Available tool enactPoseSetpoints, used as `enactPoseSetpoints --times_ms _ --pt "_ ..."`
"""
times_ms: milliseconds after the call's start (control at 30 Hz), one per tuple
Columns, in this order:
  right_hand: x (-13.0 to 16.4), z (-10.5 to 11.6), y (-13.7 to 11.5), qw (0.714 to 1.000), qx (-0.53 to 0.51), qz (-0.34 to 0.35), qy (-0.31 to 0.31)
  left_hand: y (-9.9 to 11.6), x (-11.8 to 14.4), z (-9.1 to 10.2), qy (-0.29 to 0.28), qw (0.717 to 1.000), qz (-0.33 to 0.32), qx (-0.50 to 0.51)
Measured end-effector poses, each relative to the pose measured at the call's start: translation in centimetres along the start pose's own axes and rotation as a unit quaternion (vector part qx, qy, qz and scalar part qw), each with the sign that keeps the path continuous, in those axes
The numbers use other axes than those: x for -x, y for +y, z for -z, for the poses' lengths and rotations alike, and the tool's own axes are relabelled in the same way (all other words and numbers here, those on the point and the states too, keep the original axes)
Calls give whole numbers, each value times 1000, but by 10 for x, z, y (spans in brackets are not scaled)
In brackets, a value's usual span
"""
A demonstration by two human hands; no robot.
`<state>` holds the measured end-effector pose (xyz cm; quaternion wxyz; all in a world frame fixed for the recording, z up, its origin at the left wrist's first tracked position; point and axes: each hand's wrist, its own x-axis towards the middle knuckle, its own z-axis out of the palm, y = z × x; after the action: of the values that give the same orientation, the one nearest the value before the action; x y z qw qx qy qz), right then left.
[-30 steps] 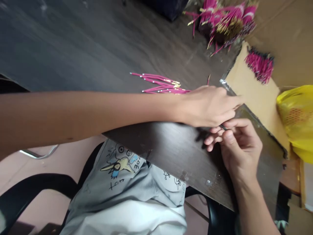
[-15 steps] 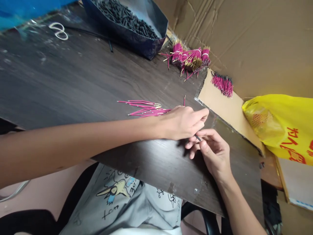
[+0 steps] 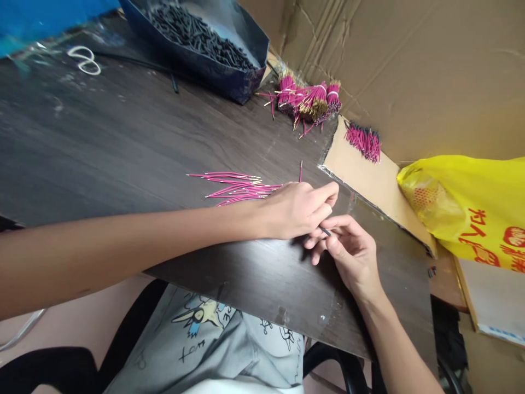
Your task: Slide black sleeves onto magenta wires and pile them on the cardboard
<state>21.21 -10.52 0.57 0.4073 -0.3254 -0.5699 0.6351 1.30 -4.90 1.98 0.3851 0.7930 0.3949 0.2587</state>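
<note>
Pinching 1 thin dark tube [image 3: 325, 231] together, left hand [image 3: 299, 210] and right hand [image 3: 348, 251] keep closed grips beside loose pink wires [image 3: 235, 189].

Left forearm stretched across from the left, bare, low over the near edge of the surface. Left hand [image 3: 297, 210] knuckles up, fingers curled, tips pinched together. Right hand [image 3: 348, 251] beneath and just beside it, palm inward, fingertips meeting the left's.
</note>
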Motion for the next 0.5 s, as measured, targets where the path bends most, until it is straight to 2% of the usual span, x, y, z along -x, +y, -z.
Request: enactPoseSetpoints --times_ms 133,367,500 --pt "-1 1 -1 1000 -2 -8 4 0 1 -1 -6 1000 2 4" --pt "-1 3 -2 999 -32 -34 -10 -4 -1 -1 10 997 -28 -77" --pt "-2 4 -3 997 -42 -57 -25 -5 0 -2 12 998 -36 -55"
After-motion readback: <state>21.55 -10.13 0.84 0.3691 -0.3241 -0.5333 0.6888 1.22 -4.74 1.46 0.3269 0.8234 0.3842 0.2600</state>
